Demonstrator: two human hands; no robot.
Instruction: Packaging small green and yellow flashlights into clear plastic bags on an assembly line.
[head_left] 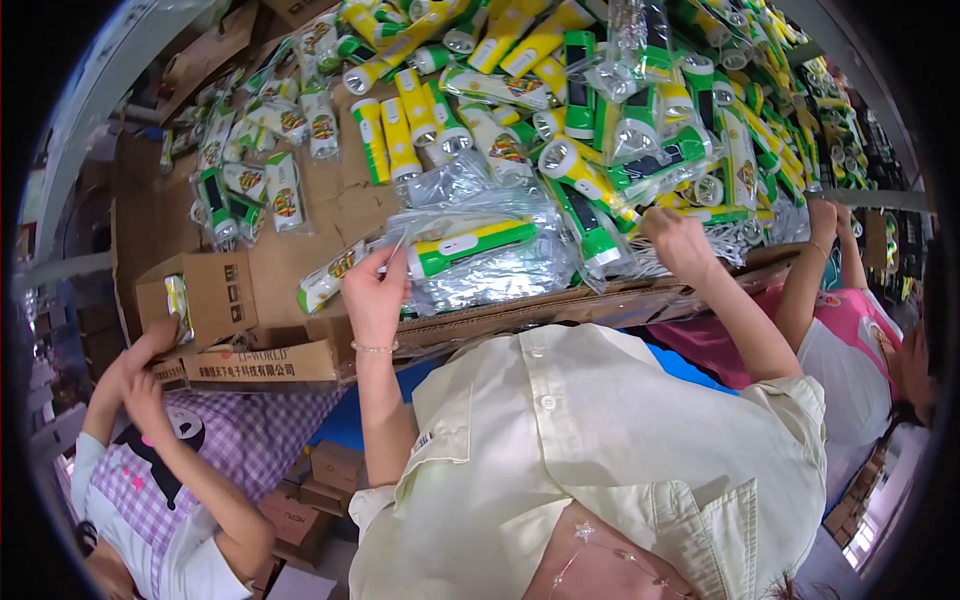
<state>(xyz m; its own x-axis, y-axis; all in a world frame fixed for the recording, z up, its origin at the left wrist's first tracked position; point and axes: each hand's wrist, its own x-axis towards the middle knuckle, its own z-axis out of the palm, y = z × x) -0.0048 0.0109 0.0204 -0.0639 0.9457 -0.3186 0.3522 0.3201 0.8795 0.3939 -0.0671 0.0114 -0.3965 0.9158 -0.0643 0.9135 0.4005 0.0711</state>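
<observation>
My left hand [375, 295] pinches the edge of a clear plastic bag [410, 222] at the front of the work surface. Right beside it, a green and yellow flashlight [475, 246] lies on its side at the bag; whether it is fully inside I cannot tell. Under it is a stack of shiny clear bags [500, 285]. My right hand [678, 245] has its fingers closed at the tail end of a yellow flashlight [590, 178], whose lens points to the far left. White cords [690, 258] lie just below that hand.
A large heap of green and yellow flashlights [520, 40] fills the far side. Bagged flashlights [285, 190] lie on cardboard [345, 200] at the left. A co-worker's hands [145, 385] are by a small carton [225, 300]; another co-worker's hands [825, 220] are at the right.
</observation>
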